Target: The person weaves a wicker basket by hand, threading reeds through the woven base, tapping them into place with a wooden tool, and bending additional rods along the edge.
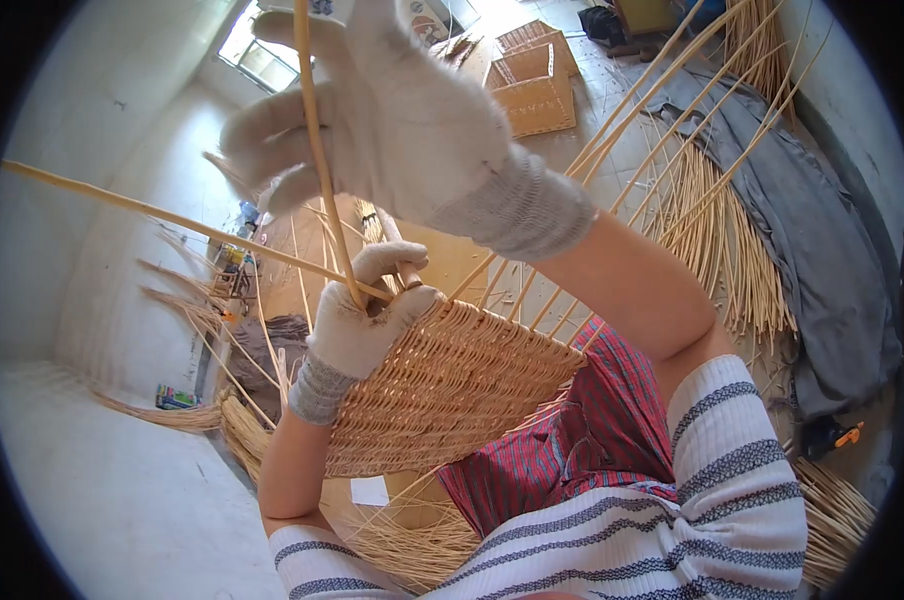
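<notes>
My left hand [357, 320], in a whitish knit glove, is closed at the upper left corner of a woven wicker panel [462, 395]. One finger hooks over a thick stake there. A long wicker rod [172, 220] runs out left from this corner, and another rod [317, 130] rises steeply from it. Close to the camera, my gloved right hand [392, 120] is raised with fingers stretched and apart. The rising rod crosses in front of those fingers, which do not wrap round it. Several stakes [522, 290] stick out along the panel's top edge.
Finished-looking wicker boxes [532, 90] stand on the floor ahead. At right lie a bundle of loose rods [732, 240] and a grey cloth [822, 270]. More rods [412, 545] lie below the panel. A white wall [82, 460] rises at left.
</notes>
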{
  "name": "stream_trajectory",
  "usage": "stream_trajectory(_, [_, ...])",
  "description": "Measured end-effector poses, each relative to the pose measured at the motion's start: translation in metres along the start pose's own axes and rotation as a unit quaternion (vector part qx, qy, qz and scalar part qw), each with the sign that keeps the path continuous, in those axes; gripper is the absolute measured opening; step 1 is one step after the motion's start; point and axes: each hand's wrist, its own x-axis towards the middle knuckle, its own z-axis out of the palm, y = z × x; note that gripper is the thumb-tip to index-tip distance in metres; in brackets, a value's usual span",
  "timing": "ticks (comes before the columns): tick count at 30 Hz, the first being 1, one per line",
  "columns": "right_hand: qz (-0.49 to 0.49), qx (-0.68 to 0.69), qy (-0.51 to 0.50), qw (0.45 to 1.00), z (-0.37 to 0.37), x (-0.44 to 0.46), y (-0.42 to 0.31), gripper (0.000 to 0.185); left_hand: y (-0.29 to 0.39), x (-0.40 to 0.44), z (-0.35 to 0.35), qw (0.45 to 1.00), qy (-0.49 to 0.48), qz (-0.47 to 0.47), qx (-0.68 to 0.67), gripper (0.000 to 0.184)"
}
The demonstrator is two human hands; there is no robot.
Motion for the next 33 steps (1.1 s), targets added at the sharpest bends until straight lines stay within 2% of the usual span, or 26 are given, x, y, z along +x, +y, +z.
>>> stream_trajectory(1, [-0.004, 0.004, 0.004, 1.000, -0.013, -0.003, -0.007, 0.055, 0.002, 0.003, -0.002, 1.000, -0.004, -0.004, -0.006, 0.036])
stream_trajectory(3, [-0.077, -0.242, 0.018, 0.967, -0.056, -0.014, -0.009, 0.040, -0.007, 0.006, 0.000, 0.999, 0.011, -0.023, -0.026, 0.035])
stream_trajectory(5, [-0.075, -0.164, 0.186, 0.966, -0.079, -0.053, 0.002, 0.027, -0.016, 0.003, 0.000, 0.997, 0.039, -0.036, -0.048, 0.035])
stream_trajectory(7, [-0.073, -0.117, 0.359, 0.923, -0.078, -0.076, 0.008, 0.020, -0.021, 0.005, -0.004, 0.999, 0.011, -0.046, -0.017, 0.037])
stream_trajectory(10, [-0.117, -0.070, 0.332, 0.933, -0.084, -0.091, 0.013, 0.021, -0.019, 0.007, 0.001, 0.998, 0.033, -0.047, -0.036, 0.037])
stream_trajectory(12, [-0.113, -0.073, 0.336, 0.932, -0.085, -0.090, 0.017, 0.023, -0.025, 0.005, 0.001, 0.997, 0.044, -0.049, -0.052, 0.038])
stream_trajectory(14, [-0.107, -0.076, 0.337, 0.932, -0.086, -0.088, 0.016, 0.024, -0.023, 0.003, -0.002, 0.988, 0.058, 0.032, 0.138, 0.039])
stream_trajectory(18, [-0.112, -0.076, 0.321, 0.937, -0.086, -0.090, 0.016, 0.024, -0.026, 0.006, -0.002, 0.986, 0.072, 0.075, 0.127, 0.032])
stream_trajectory(20, [-0.109, -0.073, 0.320, 0.938, -0.085, -0.088, 0.015, 0.024, -0.037, 0.017, -0.011, 0.996, -0.059, 0.022, -0.060, 0.020])
stream_trajectory(21, [-0.109, -0.072, 0.327, 0.936, -0.084, -0.085, 0.016, 0.025, -0.036, 0.020, -0.015, 0.996, -0.060, 0.021, -0.060, 0.020])
stream_trajectory(23, [-0.111, -0.073, 0.330, 0.934, -0.081, -0.085, 0.016, 0.027, -0.031, 0.023, -0.020, 0.985, -0.143, -0.002, -0.097, 0.010])
stream_trajectory(24, [-0.117, -0.079, 0.325, 0.935, -0.079, -0.086, 0.016, 0.028, -0.034, 0.023, -0.020, 0.985, -0.142, -0.001, -0.097, 0.010])
stream_trajectory(26, [-0.124, -0.086, 0.319, 0.936, -0.080, -0.085, 0.017, 0.028, -0.041, 0.025, -0.019, 0.985, -0.139, 0.062, -0.076, 0.007])
stream_trajectory(27, [-0.124, -0.084, 0.322, 0.935, -0.082, -0.084, 0.019, 0.028, -0.040, 0.026, -0.019, 0.985, -0.139, 0.064, -0.077, 0.007])
stream_trajectory(29, [-0.127, -0.081, 0.325, 0.934, -0.083, -0.087, 0.020, 0.029, -0.037, 0.022, -0.019, 0.985, -0.144, 0.024, -0.091, 0.018])
stream_trajectory(30, [-0.119, -0.074, 0.334, 0.932, -0.083, -0.086, 0.020, 0.029, -0.039, 0.022, -0.019, 0.985, -0.143, 0.027, -0.089, 0.018])
stream_trajectory(32, [-0.114, -0.066, 0.342, 0.930, -0.086, -0.084, 0.019, 0.029, -0.045, 0.026, -0.018, 0.988, -0.111, 0.067, -0.083, 0.030])
stream_trajectory(33, [-0.118, -0.042, 0.313, 0.941, -0.090, -0.084, 0.018, 0.029, -0.042, 0.027, -0.019, 0.988, -0.113, 0.067, -0.082, 0.030])
